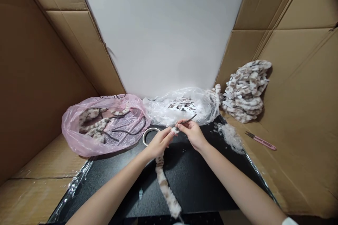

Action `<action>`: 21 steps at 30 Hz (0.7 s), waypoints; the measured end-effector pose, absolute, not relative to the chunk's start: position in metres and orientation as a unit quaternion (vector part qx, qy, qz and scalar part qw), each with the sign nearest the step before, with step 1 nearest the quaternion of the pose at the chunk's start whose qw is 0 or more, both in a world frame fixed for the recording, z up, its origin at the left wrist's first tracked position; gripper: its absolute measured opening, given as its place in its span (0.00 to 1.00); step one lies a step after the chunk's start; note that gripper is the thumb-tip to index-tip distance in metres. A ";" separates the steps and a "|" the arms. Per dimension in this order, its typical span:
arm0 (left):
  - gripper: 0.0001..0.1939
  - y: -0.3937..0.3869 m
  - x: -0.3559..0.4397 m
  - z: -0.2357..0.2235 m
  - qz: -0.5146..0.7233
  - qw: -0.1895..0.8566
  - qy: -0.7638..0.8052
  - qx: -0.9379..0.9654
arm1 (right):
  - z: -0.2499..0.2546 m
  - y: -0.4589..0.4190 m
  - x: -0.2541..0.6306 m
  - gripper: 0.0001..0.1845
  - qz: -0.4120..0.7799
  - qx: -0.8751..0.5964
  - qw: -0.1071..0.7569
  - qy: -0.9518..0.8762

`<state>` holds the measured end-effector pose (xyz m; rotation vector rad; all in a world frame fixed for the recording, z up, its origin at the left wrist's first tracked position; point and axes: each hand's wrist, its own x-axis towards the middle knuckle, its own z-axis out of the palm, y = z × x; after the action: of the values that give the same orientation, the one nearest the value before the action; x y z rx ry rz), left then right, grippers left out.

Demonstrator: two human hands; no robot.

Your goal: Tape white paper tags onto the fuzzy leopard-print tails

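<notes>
Over the middle of the dark tabletop, my left hand (161,141) is closed around the upper end of a long furry strip (165,188), white with brown patches. The strip hangs down toward the near table edge. My right hand (194,134) pinches a thin dark cord (190,119) close to that end. One length of the cord sticks out up and to the right; its other end meets the strip between my two hands, where the join is partly hidden by fingers. A bit of white fluff shows at my left fingertips.
A pink plastic bag (71,132) with furry pieces and dark cords lies left. A tape roll (144,137) sits beside it. Behind my hands is a clear bag (158,114). At right are stacked furry pieces (246,91), loose fluff (231,137) and pink thread snips (264,142).
</notes>
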<state>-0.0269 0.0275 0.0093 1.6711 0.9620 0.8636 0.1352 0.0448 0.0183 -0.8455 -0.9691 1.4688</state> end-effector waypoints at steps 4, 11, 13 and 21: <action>0.19 0.025 -0.024 0.005 0.342 0.446 0.408 0.719 | 0.004 0.037 0.134 0.19 0.580 -0.375 0.592 -0.416; 0.18 0.021 -0.022 -0.002 0.331 0.413 0.417 0.739 | -0.013 0.032 0.135 0.13 0.531 -0.388 0.599 -0.456; 0.18 0.020 -0.023 -0.003 0.318 0.399 0.421 0.750 | -0.015 0.031 0.135 0.12 0.523 -0.389 0.591 -0.475; 0.18 0.017 -0.024 0.003 0.280 0.370 0.421 0.780 | -0.015 0.029 0.137 0.06 0.464 -0.397 0.547 -0.573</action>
<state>-0.0239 0.0168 0.0025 2.0002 1.0790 0.7194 0.1369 0.0288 -0.0147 -0.9406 -1.3577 1.0995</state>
